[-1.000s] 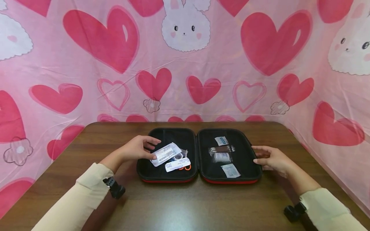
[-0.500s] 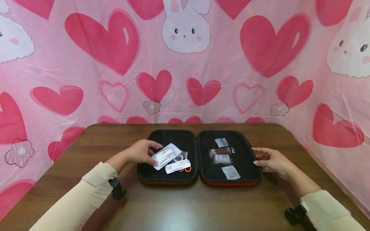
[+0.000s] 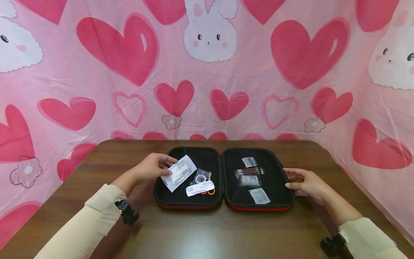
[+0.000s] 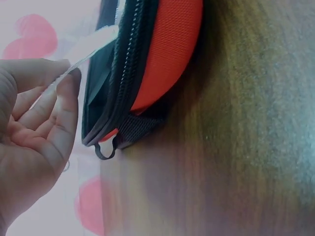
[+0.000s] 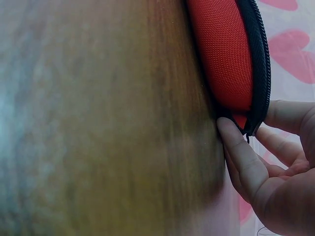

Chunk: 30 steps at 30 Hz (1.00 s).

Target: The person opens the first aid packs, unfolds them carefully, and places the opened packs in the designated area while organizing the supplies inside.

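Since the earlier frame, the printed white packet (image 3: 179, 173) has shifted toward the outer edge of the case and turned steeper, exposing more of the wrapped ring (image 3: 204, 174).

Left hand (image 3: 149, 168): pinches the packet near its outer edge, thumb on the printed face, fingers behind. This hold leaves most of the print uncovered. The left wrist view shows the packet edge-on and tilted; it is held over the left half of the case, not lying flat.

Right hand (image 3: 308, 183): grips the outer rim of the black-lined case (image 3: 233, 157), digits on both sides of the edge, presumably to brace it against sliding.

Left half, beside the packet: a narrow white strip (image 3: 200, 188) lies partly over the orange loops (image 3: 208, 192); what they belong to is hidden.

Right half: an upper sachet (image 3: 249, 162), a swab pack (image 3: 249, 171), a wrapped white roll (image 3: 249, 180) and a lower sachet (image 3: 260, 196) form a column, an arrangement that keeps each identifiable.

The case lies unfolded on the wooden table (image 3: 181, 233), linings upward, apparently for access from both sides.
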Motion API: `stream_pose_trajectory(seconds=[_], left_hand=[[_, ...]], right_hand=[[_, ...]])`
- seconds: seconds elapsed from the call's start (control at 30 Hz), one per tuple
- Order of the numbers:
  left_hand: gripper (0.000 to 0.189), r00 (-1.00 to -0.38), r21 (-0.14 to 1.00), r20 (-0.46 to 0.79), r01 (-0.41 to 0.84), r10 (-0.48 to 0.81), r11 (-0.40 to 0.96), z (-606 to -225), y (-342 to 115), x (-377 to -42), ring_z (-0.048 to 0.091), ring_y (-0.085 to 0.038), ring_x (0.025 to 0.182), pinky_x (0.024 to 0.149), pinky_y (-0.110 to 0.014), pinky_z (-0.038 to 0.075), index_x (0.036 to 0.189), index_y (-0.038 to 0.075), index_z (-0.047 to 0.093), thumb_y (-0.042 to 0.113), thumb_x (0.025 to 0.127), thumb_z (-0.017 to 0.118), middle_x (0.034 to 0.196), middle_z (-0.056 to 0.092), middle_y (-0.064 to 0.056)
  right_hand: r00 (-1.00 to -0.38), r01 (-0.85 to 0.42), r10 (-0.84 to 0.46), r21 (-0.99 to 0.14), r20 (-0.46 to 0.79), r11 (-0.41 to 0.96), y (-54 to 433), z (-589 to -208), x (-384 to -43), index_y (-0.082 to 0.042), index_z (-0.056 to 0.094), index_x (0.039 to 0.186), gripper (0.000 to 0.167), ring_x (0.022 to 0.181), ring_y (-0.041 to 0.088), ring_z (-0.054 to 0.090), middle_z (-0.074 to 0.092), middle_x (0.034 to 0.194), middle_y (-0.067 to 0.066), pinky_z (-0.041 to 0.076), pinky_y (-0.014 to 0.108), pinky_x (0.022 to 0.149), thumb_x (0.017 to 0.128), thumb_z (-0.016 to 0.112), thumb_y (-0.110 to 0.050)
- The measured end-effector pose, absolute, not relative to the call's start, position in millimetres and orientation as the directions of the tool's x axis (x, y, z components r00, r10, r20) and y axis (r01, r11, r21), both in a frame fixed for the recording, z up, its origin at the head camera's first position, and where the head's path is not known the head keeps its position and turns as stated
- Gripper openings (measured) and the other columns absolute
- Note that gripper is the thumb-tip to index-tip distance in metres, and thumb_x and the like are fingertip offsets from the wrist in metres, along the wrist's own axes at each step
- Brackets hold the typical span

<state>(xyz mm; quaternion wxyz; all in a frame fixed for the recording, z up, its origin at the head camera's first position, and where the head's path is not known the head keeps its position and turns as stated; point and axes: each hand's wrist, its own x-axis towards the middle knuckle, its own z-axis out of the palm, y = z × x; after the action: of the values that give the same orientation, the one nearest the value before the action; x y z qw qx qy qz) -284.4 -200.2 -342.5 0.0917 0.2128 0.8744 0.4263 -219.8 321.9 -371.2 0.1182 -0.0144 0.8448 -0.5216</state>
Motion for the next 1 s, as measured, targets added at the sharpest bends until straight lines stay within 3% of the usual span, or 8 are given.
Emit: stream_pose_trajectory(seconds=[0.37,0.7,1.0], left_hand=[[0.021,-0.925,0.812,0.058,0.262,0.375,0.521,-343,-216,-287,0.060,-0.021,0.082,0.069,-0.027,0.053,0.106,-0.004,0.070,0.003,0.086,0.072,0.089,0.067,-0.009],[0.022,-0.928,0.814,0.021,0.232,0.372,0.533,-334,-226,-292,0.058,-0.024,0.086,0.074,-0.031,0.052,0.109,-0.001,0.068,0.010,0.091,0.068,0.097,0.067,-0.011],[0.024,-0.949,0.814,-0.020,0.167,0.314,0.556,-326,-238,-307,0.063,-0.018,0.073,0.064,-0.029,0.056,0.109,-0.006,0.068,0.007,0.089,0.069,0.093,0.069,-0.012]], right_hand=[[-0.975,0.086,-0.150,-0.896,-0.166,0.436,322,-373,-218,0.008,0.034,0.145,0.073,0.096,0.025,0.063,0.051,0.125,0.032,0.057,0.045,0.079,0.087,0.074,-0.010],[-0.974,0.086,-0.155,-0.901,-0.166,0.426,322,-374,-219,0.009,0.034,0.145,0.073,0.097,0.024,0.063,0.053,0.124,0.030,0.057,0.046,0.081,0.087,0.074,-0.011],[-0.973,0.095,-0.149,-0.893,-0.177,0.439,322,-373,-219,0.008,0.033,0.146,0.073,0.098,0.025,0.063,0.052,0.126,0.031,0.056,0.046,0.081,0.088,0.073,-0.012]])
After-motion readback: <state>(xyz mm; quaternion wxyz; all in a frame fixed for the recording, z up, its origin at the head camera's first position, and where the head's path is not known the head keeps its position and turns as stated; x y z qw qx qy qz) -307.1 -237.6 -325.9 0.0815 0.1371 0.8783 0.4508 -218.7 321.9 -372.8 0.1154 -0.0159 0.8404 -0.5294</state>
